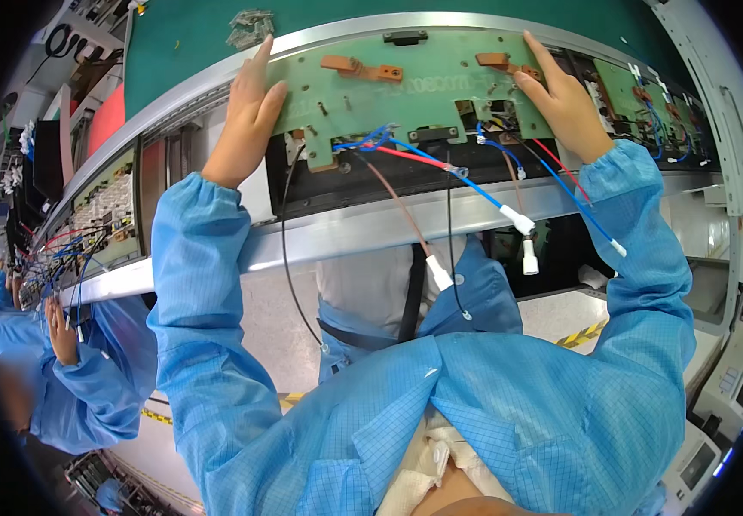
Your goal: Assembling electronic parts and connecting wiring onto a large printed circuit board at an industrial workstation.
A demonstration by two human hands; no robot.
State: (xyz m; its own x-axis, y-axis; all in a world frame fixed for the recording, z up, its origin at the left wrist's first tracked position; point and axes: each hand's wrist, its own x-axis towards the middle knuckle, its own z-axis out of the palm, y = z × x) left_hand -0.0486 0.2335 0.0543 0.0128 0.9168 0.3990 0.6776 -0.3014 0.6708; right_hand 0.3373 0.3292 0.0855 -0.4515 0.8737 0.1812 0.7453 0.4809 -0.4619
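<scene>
A green fixture plate (pixel 371 95) with orange-brown toggle clamps (pixel 380 72) lies on a black carrier (pixel 337 182) between the conveyor's metal rails. My left hand (pixel 249 116) holds its left edge, fingers stretched along the side and thumb toward the top face. At the right end my right hand (pixel 565 103) grips the plate, its thumb by the right clamp (pixel 509 64) and its index finger reaching to the far edge. Blue, red, brown and black wires hang from the plate over the near rail, several ending in white connectors (pixel 438 273). The fingers' undersides are hidden.
Small metal parts (pixel 251 28) lie in a pile on the green mat (pixel 191 52) beyond the far rail. Another wired board (pixel 625 95) sits on the line at right, and one at left (pixel 113 206) near a co-worker's hand (pixel 62 334). The near rail (pixel 345 234) runs before me.
</scene>
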